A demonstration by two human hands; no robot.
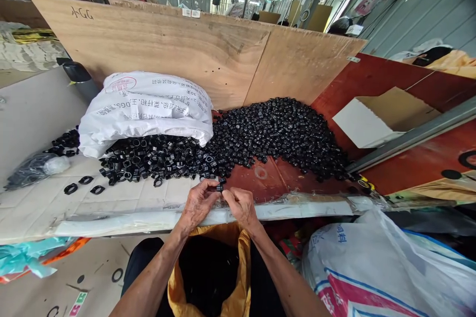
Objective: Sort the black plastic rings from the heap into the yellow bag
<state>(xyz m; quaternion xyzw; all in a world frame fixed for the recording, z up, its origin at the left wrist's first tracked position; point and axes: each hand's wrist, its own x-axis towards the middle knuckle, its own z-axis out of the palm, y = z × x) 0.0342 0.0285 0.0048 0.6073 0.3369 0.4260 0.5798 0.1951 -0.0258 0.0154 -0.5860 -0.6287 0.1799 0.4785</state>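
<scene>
My left hand (200, 202) pinches a small black plastic part (219, 187) between thumb and fingertips, over the front edge of the worktable. From the other side my right hand (241, 205) closes its fingers on the same part. Its exact shape is partly hidden by the fingers. Just beyond my hands lie loose black plastic rings (148, 158) on the left. A large heap of small black plastic caps (275, 129) spreads to the right. Below my wrists, an orange-yellow sack (243, 262) stands open between my legs, with dark contents.
A white printed sack (156, 106) lies on the rings against the plywood backboard (178, 49). An open carton (372, 121) and a metal bar (416, 136) are at right. A clear bag of dark parts (28, 171) lies left. White-pink sacks (357, 262) stand at lower right.
</scene>
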